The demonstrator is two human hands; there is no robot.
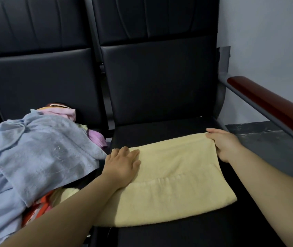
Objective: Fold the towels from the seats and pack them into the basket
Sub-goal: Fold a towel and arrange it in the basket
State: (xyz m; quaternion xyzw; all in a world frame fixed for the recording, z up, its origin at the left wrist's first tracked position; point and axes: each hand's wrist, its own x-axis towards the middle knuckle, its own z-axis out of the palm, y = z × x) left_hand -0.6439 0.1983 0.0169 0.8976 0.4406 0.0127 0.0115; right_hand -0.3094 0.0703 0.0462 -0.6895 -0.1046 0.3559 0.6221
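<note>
Further out to the left of our left hand [122, 166], the unfolded heap covers the neighbouring seat. A blue towel [40, 145] lies on top, a pink towel [96, 138] pokes out behind it, and an orange patterned cloth [38, 205] shows underneath. The blue towel's loose corner lies just beside our left wrist. A careless sweep of that arm could drag it onto the piece we are folding.

Our left hand lies flat with its fingers straight, pressing the far left corner of the yellow towel [174, 179]. That towel lies folded on the right seat [160, 129], between our two hands. If we lift this palm too soon, we judge the layers will slide on the smooth upholstery and skew the fold.

A ridge runs across the towel nearer to us than either hand. Folding over it would lock the wrinkle in.

Our right hand [226, 145] pinches the far right corner, fingers curled at the towel's edge. Pulling too hard from here would stretch the cloth crooked. Gripping only the upper layer would let the lower one lag and bunch.

Beyond the right hand stands the wooden armrest [267, 104], which could catch a wide swing. The basket is not in view, so we cannot tell how far the carry is.
</note>
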